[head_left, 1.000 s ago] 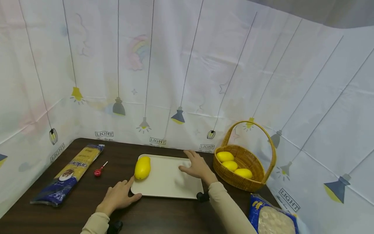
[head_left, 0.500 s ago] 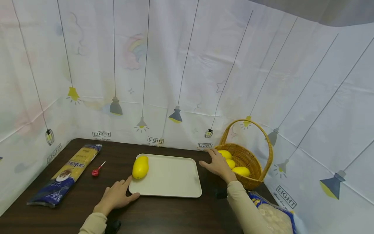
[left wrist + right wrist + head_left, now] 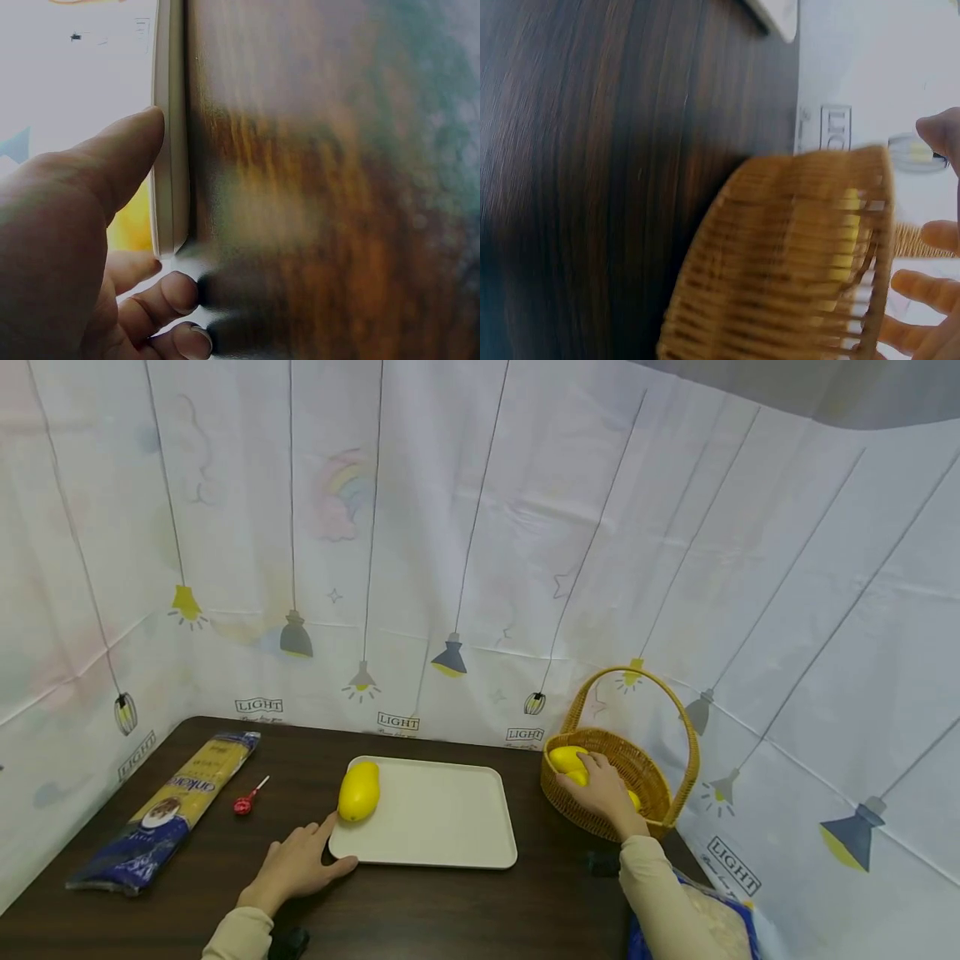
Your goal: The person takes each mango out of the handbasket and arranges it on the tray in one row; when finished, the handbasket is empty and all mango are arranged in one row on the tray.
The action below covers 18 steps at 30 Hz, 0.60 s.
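A yellow mango (image 3: 359,791) lies at the left end of a cream tray (image 3: 442,810). My left hand (image 3: 296,864) touches the tray's near left corner: in the left wrist view the thumb (image 3: 139,142) rests along the rim and the other fingers lie around the corner. Over the wicker basket (image 3: 633,768), my right hand (image 3: 603,793) reaches above more yellow mangoes (image 3: 567,758), partly covering them. Its fingers are spread above the basket's rim in the right wrist view, with nothing seen between them. Whether they touch a mango cannot be told.
A pasta packet (image 3: 168,810) lies along the left side of the dark table (image 3: 420,914). Beside it is a red lollipop (image 3: 243,804). A blue bag (image 3: 723,918) sits at front right, partly behind the right sleeve. The basket's tall handle (image 3: 693,727) arches over it.
My right hand has moved right from above the tray, past its right edge, to over the mangoes in the basket. My left hand stays at the tray corner.
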Tool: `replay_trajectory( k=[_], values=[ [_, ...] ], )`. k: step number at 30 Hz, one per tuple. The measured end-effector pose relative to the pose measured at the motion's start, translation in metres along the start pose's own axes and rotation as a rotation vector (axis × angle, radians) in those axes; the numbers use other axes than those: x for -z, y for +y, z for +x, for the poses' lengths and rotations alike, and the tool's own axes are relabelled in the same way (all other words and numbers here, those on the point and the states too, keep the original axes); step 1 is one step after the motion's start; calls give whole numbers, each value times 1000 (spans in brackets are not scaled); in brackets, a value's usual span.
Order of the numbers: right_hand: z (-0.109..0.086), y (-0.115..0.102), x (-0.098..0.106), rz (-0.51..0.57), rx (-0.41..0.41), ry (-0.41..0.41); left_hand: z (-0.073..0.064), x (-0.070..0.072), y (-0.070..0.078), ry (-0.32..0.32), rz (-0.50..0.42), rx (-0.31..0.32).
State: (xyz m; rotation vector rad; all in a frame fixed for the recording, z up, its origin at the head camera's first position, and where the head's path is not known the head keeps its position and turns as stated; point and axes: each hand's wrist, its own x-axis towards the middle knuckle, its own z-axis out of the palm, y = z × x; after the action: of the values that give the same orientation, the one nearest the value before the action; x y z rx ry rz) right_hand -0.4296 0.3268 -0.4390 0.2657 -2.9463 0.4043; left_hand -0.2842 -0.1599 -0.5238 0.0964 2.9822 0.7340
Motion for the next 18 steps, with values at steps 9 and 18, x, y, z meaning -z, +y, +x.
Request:
replay_trajectory(
  k=[9, 18],
  values=[
    [-8, 29, 6, -1, -70, -12, 2, 1, 0, -2, 12, -4],
    [-9, 44, 7, 2, -140, -93, 0, 0, -1, -5, 0, -1]
  ],
)
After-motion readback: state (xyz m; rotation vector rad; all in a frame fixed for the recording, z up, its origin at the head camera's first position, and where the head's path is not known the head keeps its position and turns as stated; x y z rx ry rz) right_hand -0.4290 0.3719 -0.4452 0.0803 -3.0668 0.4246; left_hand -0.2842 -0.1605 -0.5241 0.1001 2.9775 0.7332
